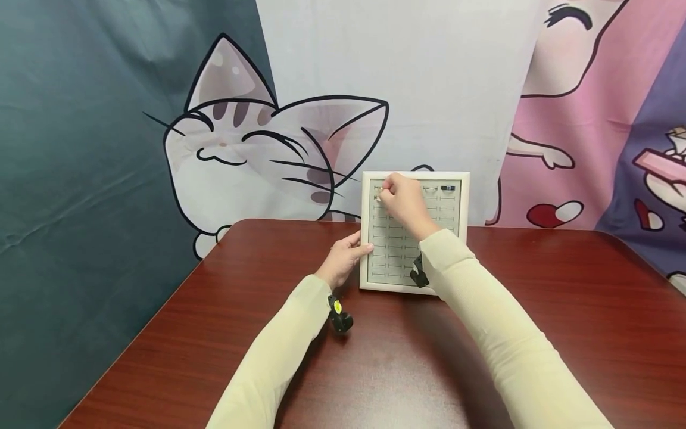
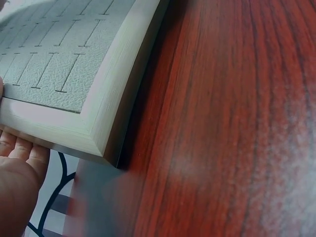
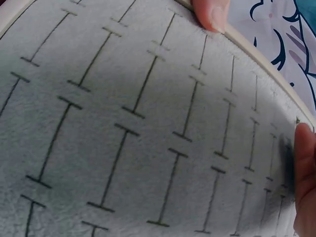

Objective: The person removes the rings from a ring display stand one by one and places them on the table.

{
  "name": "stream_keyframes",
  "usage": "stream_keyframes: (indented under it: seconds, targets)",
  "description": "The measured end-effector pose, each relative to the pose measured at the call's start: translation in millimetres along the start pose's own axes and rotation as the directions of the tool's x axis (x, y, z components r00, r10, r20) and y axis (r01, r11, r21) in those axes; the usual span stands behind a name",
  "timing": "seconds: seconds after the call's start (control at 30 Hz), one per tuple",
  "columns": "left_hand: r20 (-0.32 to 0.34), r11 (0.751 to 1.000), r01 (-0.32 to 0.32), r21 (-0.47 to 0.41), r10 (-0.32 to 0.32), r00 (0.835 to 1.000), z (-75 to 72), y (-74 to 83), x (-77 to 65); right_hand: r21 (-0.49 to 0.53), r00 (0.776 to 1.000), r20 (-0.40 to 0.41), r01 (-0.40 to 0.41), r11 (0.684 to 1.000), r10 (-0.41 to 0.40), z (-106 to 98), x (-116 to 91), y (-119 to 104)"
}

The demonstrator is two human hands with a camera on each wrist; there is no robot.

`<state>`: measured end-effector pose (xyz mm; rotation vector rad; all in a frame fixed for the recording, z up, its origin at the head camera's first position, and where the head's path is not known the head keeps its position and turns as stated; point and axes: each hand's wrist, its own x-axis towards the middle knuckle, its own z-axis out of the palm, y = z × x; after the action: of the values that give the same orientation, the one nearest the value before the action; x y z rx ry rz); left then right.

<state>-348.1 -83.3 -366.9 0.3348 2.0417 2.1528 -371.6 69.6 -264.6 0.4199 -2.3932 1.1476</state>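
A ring display board with a pale frame and grey slotted padding stands tilted on the table. My left hand grips its left edge, thumb on the front; in the left wrist view the fingers lie behind the frame. At the upper left slots, my right hand pinches a small ring, mostly hidden by the fingertips. Another small ring shows just below. Along the top row to the right sit a silver ring and a dark ring. In the right wrist view, the left thumb overlaps the frame.
The reddish-brown wooden table extends around the board. Behind it hangs a cloth backdrop with cartoon figures. Each wrist carries a black camera, one of them the left wrist camera.
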Motion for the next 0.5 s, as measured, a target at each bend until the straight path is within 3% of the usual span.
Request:
stream_keyframes:
  seconds: [0.5]
  targets:
    - [-0.019, 1.0, 0.021, 0.023, -0.02, 1.0, 0.6, 0.0, 1.2, 0.226, 0.999, -0.024, 0.032, 0.974, -0.028, -4.7, -3.3, 20.6]
